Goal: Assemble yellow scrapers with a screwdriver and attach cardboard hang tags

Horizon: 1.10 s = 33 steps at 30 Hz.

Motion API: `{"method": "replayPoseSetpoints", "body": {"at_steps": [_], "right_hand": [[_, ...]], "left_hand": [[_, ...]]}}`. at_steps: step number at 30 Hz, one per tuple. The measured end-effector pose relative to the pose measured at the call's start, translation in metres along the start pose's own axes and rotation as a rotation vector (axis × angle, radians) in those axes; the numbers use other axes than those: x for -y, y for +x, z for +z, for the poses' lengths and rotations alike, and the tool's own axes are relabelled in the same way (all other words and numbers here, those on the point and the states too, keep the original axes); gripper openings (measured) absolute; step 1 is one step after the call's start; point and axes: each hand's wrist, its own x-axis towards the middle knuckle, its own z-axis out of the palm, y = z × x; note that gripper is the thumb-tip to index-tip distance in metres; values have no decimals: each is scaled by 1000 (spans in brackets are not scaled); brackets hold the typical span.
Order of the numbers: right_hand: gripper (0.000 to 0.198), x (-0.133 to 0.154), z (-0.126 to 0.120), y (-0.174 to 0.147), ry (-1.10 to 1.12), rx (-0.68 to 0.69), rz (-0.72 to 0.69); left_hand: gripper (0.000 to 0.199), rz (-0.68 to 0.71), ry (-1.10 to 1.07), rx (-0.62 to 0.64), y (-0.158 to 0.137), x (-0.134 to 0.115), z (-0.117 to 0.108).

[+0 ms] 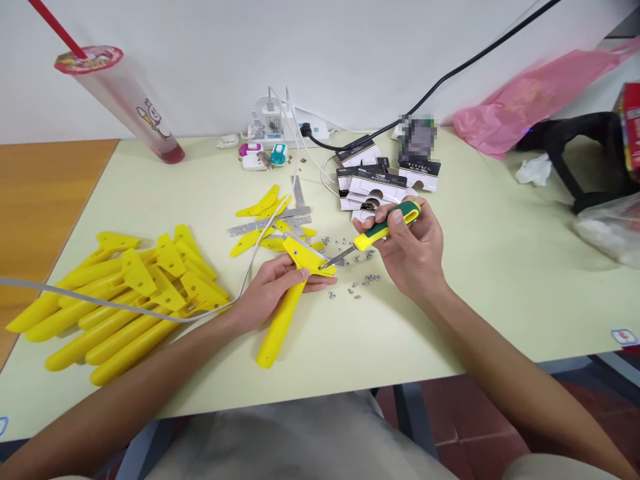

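My left hand [275, 287] is closed around the head of a yellow scraper [283, 323], whose handle slants down toward the table's front edge. A metal blade shows along the top of its head. In my right hand [413, 247] is a screwdriver [385, 227] with a green and yellow handle. Its tip meets the scraper's head near a screw hole. Small loose screws [371, 278] and nuts lie just right of the scraper. Behind it are loose yellow head plates [257, 201] and flat metal blades [250, 225].
Several yellow scraper handles [120, 313] are piled at the left, with a white cable [165, 313] crossing over them. At the back stand a drink cup [125, 100], a power strip [280, 130] and small printed cartons [377, 183]. A pink bag [540, 93] and black strap [560, 160] lie right.
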Motion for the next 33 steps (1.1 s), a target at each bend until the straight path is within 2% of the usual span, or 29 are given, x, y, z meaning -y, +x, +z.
{"method": "replayPoseSetpoints", "body": {"at_steps": [17,26,30,33], "right_hand": [[46,-3,6,-6,-60,-3,-34],[59,-2,9,-20,-247,-100,-280],[71,-5,2,-33,-278,-48,-377],[74,-1,-1,-41,-298,51,-432]], "left_hand": [[38,-23,122,7,-1,-3,1],[41,-3,127,-48,0,-1,1],[37,-11,109,-101,1,-1,4],[34,-7,108,-120,0,-3,7]]}}
